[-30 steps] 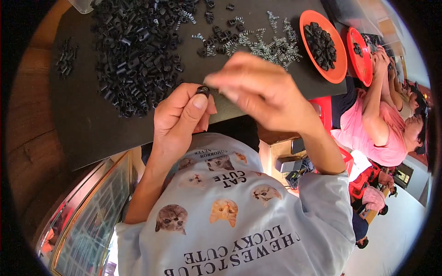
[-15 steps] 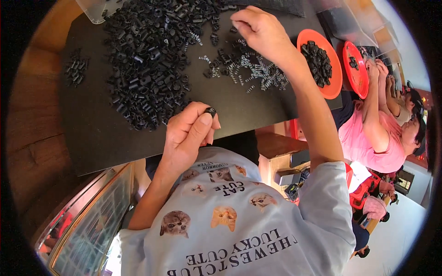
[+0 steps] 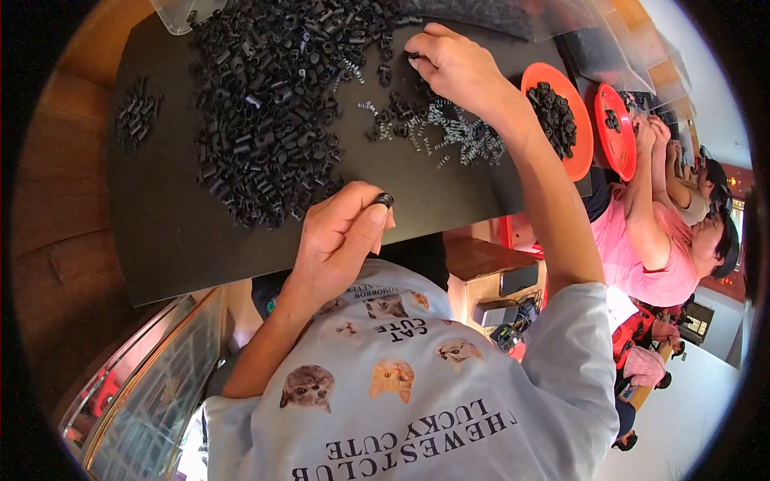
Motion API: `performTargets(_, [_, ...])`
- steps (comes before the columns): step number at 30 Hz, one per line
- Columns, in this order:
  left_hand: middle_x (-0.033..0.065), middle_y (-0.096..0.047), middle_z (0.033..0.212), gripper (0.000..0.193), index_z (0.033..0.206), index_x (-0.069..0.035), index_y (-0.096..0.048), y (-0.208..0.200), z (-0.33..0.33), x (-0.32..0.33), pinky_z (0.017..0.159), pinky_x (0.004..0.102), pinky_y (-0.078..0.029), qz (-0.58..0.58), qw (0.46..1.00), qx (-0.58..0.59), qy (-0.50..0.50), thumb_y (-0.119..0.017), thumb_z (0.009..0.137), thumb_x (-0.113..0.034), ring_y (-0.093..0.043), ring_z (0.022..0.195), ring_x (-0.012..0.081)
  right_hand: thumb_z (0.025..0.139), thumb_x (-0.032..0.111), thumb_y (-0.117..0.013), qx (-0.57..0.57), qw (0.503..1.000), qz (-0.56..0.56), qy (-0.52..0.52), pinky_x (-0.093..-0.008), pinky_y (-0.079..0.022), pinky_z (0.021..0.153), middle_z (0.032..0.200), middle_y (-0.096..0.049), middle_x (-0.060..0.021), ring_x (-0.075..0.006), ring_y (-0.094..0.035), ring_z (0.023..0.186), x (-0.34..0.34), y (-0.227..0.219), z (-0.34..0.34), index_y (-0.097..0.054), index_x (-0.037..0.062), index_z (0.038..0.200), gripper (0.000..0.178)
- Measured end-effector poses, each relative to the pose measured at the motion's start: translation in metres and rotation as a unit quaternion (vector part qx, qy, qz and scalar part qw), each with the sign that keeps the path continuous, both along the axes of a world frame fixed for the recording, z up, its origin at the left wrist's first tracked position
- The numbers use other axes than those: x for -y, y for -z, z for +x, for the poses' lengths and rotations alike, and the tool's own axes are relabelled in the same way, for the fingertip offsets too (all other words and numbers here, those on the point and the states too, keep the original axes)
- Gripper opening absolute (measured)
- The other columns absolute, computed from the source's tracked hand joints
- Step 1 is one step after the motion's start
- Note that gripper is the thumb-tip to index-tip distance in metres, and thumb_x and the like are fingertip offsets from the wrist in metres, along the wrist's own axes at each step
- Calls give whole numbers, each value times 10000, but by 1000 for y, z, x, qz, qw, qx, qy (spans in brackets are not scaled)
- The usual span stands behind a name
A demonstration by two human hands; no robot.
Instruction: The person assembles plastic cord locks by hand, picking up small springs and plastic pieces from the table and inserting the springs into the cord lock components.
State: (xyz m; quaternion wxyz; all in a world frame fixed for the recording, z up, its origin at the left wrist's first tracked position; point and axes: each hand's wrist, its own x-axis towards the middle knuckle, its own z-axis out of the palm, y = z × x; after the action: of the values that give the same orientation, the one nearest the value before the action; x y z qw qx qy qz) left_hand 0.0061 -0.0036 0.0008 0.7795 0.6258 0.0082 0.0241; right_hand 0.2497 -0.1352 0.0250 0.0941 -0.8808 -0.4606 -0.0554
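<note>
Pinching one black part (image 3: 385, 200) — left hand (image 3: 341, 234); one black piece (image 3: 412, 55) — right hand (image 3: 463, 70).

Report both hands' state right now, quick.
Left hand: closed, holding a black hollow part between thumb and finger.
Right hand: closed, fingertips pinching a small black piece.

Held black piece (image 3: 385, 200) partly hidden (by thumb (image 3: 368, 224)), clear bin (image 3: 172, 16) cropped
</note>
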Motion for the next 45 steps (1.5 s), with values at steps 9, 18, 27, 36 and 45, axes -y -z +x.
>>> performTargets(9, [10,-574,716,102,904,10,-560,1,-1,3,515,219,-403,-1,1000,7,-18,-512,946,-69,-499,562,55,798,77,-559,17,999,-33,-7,-478,-534,766,992,-615,-168,-386,-633,912,-7,-5,-1,-590,62,966,172])
performTargets(18, [5,-570,715,113,902,10,-560,2,0,3,512,212,-396,2,1000,3,-14,-519,955,-81,-490,562,50,812,-1,-597,-18,991,120,-61,-395,-478,704,799,-588,-172,-339,-587,781,0,-23,-18,-554,0,871,73])
performTargets(27, [0,-568,714,153,895,12,-563,2,0,5,514,202,-390,15,1000,16,-18,-511,973,-110,-483,559,43,831,18,-597,-189,963,190,-38,-390,-473,693,781,-564,-169,-338,-569,745,8,-21,-21,-550,-14,826,57])
performTargets(36, [-11,-564,734,189,897,-15,-569,2,0,4,495,195,-370,-22,1000,-11,-16,-480,992,-153,-476,549,43,887,81,-629,-497,844,200,-25,-235,-466,692,779,-637,9,-54,-552,755,19,-44,-76,-645,2,928,90])
performTargets(45, [-12,-540,693,211,890,-17,-561,5,1,3,483,209,-351,-20,1000,10,-4,-472,997,-175,-452,536,48,876,79,-649,-597,780,182,-35,-181,-381,498,739,-599,37,-13,-498,599,23,-50,-106,-647,39,932,70])
